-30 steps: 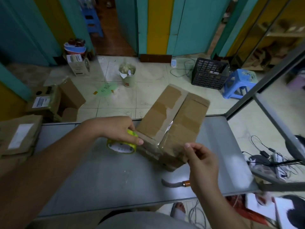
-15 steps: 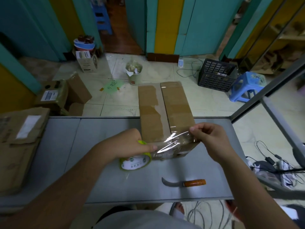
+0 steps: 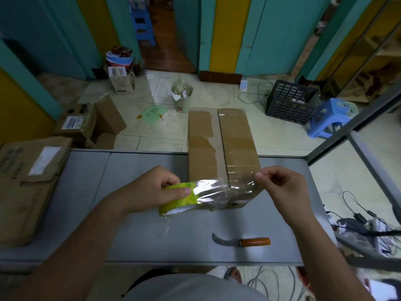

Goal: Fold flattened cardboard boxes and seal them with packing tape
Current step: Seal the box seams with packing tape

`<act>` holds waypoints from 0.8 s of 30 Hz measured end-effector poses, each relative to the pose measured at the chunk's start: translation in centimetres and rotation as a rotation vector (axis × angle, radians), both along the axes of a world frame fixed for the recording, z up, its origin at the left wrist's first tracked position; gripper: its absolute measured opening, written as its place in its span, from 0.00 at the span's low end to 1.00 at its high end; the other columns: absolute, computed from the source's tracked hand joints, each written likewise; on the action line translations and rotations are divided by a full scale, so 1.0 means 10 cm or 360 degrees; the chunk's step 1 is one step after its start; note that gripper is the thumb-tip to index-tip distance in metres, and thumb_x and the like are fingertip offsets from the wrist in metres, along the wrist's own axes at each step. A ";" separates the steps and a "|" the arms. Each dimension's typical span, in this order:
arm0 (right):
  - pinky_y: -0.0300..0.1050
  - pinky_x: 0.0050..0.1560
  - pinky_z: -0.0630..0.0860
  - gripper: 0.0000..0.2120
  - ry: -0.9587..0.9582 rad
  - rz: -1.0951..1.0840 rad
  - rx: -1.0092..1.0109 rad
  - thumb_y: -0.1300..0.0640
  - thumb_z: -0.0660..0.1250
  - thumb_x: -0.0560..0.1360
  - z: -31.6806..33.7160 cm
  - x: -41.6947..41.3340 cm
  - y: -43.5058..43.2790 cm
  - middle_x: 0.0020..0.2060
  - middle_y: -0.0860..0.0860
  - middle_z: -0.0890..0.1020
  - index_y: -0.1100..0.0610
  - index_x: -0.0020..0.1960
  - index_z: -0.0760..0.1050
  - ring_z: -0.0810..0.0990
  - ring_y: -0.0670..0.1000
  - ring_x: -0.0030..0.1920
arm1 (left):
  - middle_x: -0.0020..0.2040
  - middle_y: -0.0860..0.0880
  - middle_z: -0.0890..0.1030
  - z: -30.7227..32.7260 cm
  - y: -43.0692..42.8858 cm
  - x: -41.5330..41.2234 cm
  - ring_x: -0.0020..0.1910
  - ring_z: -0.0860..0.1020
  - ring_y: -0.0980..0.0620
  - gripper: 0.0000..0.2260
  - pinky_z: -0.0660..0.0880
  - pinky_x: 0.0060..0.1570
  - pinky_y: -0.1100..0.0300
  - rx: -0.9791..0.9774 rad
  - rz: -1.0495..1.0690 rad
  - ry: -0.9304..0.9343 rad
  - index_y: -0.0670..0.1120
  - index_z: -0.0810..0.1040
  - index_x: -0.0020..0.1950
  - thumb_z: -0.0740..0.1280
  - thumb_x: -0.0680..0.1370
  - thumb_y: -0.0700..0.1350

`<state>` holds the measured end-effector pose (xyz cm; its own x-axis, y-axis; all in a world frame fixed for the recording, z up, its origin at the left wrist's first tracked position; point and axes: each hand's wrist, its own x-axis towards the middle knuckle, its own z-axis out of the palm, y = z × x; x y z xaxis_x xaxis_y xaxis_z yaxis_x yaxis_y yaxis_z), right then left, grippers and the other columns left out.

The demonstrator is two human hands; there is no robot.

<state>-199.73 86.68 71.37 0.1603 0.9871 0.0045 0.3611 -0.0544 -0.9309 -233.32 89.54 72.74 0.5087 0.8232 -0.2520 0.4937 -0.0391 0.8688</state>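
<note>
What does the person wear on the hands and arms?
Nothing shows on them: the left hand and the right hand have no gloves, rings or watch, and the left forearm and right forearm are bare to the frame edge, with no sleeve in view.

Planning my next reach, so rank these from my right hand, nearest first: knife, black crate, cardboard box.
1. Cardboard box, right beside the right hand.
2. Knife, on the table, nearer you.
3. Black crate, on the floor beyond.

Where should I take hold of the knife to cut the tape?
Take the knife by its orange handle, likely from above and the right: it lies flat on the table, handle pointing right, hooked blade curving left, away from that approach.
</note>
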 end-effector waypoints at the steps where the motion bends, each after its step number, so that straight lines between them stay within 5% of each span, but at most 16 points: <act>1: 0.46 0.46 0.84 0.00 0.0006 -0.0016 0.0008 0.59 0.76 0.76 0.01 0.01 0.00 0.39 0.52 0.87 0.55 0.46 0.86 0.86 0.53 0.42 | 0.27 0.52 0.76 -0.01 -0.02 0.00 0.27 0.72 0.57 0.20 0.67 0.31 0.62 -0.0044 0.0009 -0.0150 0.49 0.78 0.31 0.72 0.77 0.59; 5: 0.38 0.43 0.82 0.00 0.0081 0.0006 0.0013 0.60 0.76 0.75 0.05 0.00 -0.01 0.38 0.54 0.87 0.57 0.46 0.86 0.86 0.53 0.41 | 0.26 0.50 0.77 -0.05 -0.10 0.05 0.26 0.74 0.54 0.18 0.71 0.31 0.62 -0.0094 0.0170 -0.0378 0.51 0.79 0.30 0.74 0.74 0.61; 11: 0.37 0.44 0.81 0.02 0.0042 0.0066 -0.0045 0.58 0.76 0.75 0.06 0.04 -0.09 0.38 0.52 0.87 0.56 0.45 0.86 0.86 0.50 0.39 | 0.23 0.46 0.72 -0.01 -0.07 -0.01 0.23 0.74 0.51 0.23 0.71 0.27 0.60 -0.0056 0.0161 0.0211 0.44 0.76 0.30 0.75 0.79 0.55; 16: 0.35 0.42 0.80 0.02 0.0173 0.0039 -0.0127 0.60 0.76 0.75 0.00 0.04 -0.11 0.37 0.53 0.87 0.58 0.44 0.86 0.85 0.49 0.39 | 0.21 0.46 0.71 0.01 0.05 -0.01 0.21 0.78 0.49 0.27 0.72 0.31 0.59 -0.0016 0.0190 0.0671 0.46 0.71 0.30 0.74 0.76 0.65; 24: 0.39 0.41 0.80 0.04 0.0313 -0.0098 -0.0234 0.61 0.75 0.76 -0.18 0.07 -0.10 0.38 0.57 0.87 0.62 0.46 0.86 0.84 0.50 0.38 | 0.24 0.46 0.72 -0.05 0.20 0.11 0.22 0.79 0.50 0.28 0.70 0.31 0.60 0.0098 0.0182 0.0917 0.47 0.70 0.33 0.74 0.72 0.70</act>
<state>-199.07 85.72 69.60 0.2037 0.9631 -0.1758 0.1655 -0.2108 -0.9634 -232.23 91.59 72.29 0.2111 0.8867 -0.4114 0.8893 0.0005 0.4573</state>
